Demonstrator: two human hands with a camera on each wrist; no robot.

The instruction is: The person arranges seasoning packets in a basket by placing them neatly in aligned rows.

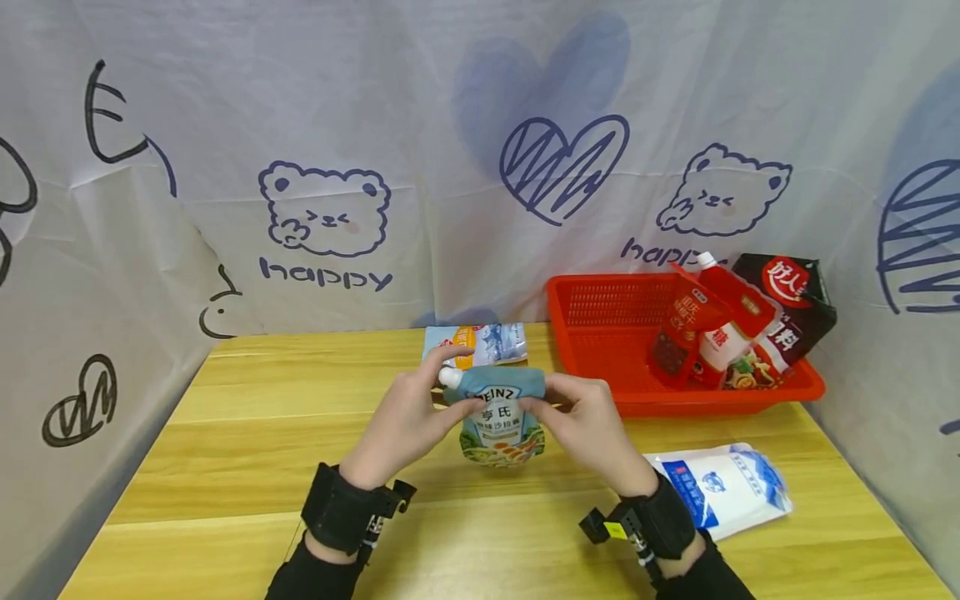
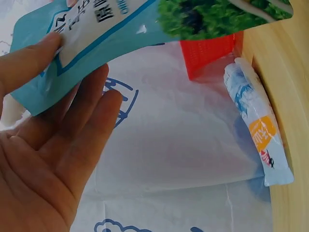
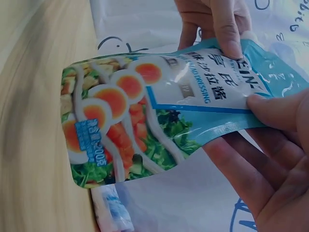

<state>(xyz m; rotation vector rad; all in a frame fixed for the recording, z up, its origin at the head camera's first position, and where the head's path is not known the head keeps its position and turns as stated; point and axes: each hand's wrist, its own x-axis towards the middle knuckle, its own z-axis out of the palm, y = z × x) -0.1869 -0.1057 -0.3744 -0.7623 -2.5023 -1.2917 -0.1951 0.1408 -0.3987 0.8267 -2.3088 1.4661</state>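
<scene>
A teal Heinz salad dressing pouch [image 1: 501, 421] with a white cap at its upper left is held up over the table, its printed front facing the head camera. My left hand [image 1: 420, 408] pinches its upper left part, thumb on the front and fingers behind. On the other side my right hand [image 1: 588, 425] pinches the upper right edge the same way. Egg and salad pictures on the pouch [image 3: 130, 111] show large in the right wrist view. From the left wrist, the teal pouch [image 2: 96, 48] spans the top of the view.
A red basket [image 1: 600, 404] stands at the back right with several pouches, including a red capped pouch [image 1: 738, 321] and a black packet [image 1: 806, 312]. Behind my hands lies a blue-white packet [image 1: 495, 343]. A white and blue bag [image 1: 727, 487] lies near my right wrist.
</scene>
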